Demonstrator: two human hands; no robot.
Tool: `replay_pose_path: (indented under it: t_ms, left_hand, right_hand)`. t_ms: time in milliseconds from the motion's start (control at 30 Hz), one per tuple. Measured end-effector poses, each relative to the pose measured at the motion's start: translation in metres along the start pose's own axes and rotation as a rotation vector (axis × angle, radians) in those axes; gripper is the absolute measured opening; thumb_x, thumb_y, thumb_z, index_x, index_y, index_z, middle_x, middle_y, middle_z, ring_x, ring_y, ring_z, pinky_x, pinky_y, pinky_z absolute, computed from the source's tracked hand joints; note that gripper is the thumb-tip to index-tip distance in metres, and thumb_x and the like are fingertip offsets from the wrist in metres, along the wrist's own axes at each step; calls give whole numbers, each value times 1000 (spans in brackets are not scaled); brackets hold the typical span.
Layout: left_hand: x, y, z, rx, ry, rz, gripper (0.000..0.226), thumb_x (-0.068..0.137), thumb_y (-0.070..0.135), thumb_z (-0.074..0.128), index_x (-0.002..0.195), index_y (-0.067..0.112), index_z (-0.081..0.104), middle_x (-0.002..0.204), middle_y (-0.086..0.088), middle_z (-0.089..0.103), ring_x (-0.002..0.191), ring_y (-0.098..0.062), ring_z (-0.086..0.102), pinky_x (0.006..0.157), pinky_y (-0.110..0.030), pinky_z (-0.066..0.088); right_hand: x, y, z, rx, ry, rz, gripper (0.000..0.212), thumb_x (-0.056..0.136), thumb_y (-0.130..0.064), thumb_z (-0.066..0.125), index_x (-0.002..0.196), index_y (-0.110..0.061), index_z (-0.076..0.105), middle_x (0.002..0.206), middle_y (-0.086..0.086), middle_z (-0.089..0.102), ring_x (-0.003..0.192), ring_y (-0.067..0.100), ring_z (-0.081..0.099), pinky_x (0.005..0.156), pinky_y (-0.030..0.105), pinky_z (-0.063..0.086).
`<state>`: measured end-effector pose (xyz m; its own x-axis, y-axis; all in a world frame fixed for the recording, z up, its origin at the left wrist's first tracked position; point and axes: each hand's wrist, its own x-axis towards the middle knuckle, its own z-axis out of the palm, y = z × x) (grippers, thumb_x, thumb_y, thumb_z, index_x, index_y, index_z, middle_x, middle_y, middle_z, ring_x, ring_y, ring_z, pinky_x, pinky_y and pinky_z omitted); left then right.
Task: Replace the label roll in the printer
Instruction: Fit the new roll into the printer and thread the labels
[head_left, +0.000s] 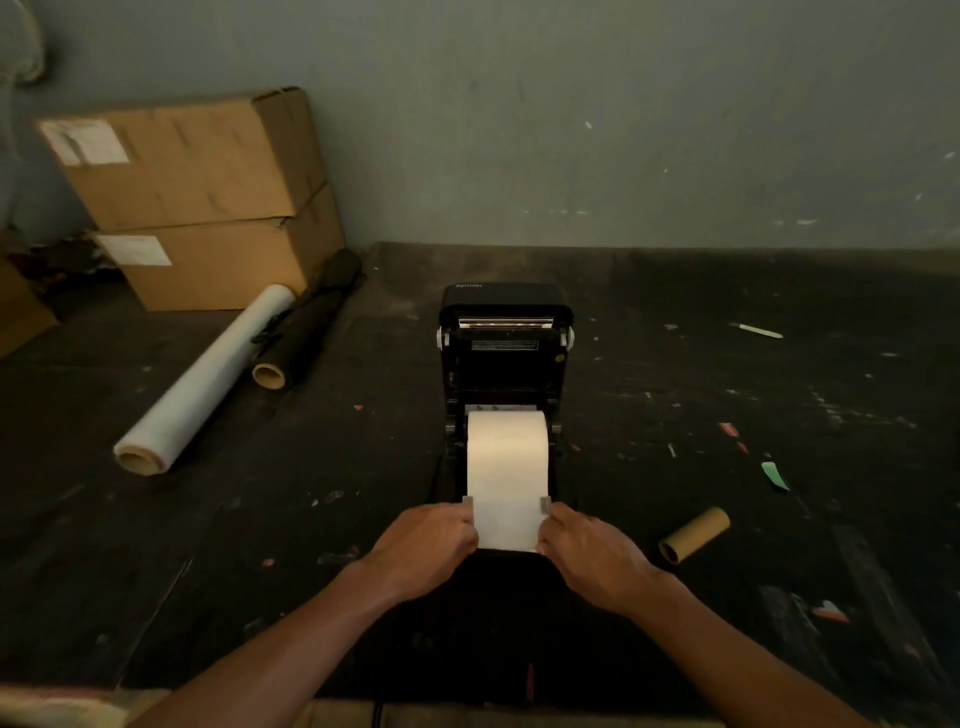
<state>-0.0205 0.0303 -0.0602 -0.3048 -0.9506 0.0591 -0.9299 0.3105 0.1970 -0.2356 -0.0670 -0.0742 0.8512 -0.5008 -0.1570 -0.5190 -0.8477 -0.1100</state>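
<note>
A black label printer (506, 358) stands on the dark table with its lid tipped up and back. A white label roll (507, 447) lies in its open bay, with a strip of paper drawn forward over the front. My left hand (428, 545) pinches the strip's left edge, beside a grey paper guide (468, 503). My right hand (589, 553) pinches the right edge, beside the other grey guide (545, 503). An empty brown cardboard core (693, 535) lies on the table to the right of the printer.
Two stacked cardboard boxes (202, 202) stand at the back left. In front of them lie a long roll of clear wrap (205, 379) and a dark roll (306, 332). Paper scraps, a green one (775, 475) among them, dot the table on the right. A grey wall rises behind.
</note>
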Motion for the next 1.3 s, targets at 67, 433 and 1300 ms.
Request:
replay_pose_path:
  t_ms: [67, 433, 1300]
  left_hand:
    - [-3, 4, 1, -10, -25, -17, 22, 95, 23, 52, 96, 15, 72, 104, 1, 62, 91, -14, 60, 77, -30, 52]
    - [-15, 22, 4, -34, -31, -215, 25, 96, 23, 48, 99, 15, 71, 104, -1, 63, 94, -17, 59, 78, -33, 49]
    - [-49, 51, 16, -129, -38, -333, 19, 93, 24, 53, 94, 22, 71, 94, 1, 72, 90, -15, 64, 72, -28, 45]
  right_hand:
    - [-4, -3, 2, 7, -1, 7, 28, 97, -26, 46, 121, -13, 54, 135, 12, 46, 106, 21, 59, 90, 36, 51]
    - [-16, -16, 13, 60, 94, 95, 25, 93, -22, 55, 117, -14, 54, 126, 9, 49, 90, 19, 63, 76, 30, 53]
    - [-47, -35, 23, 82, 35, 94, 28, 94, -24, 52, 120, -13, 54, 122, 7, 50, 85, 17, 64, 75, 32, 55]
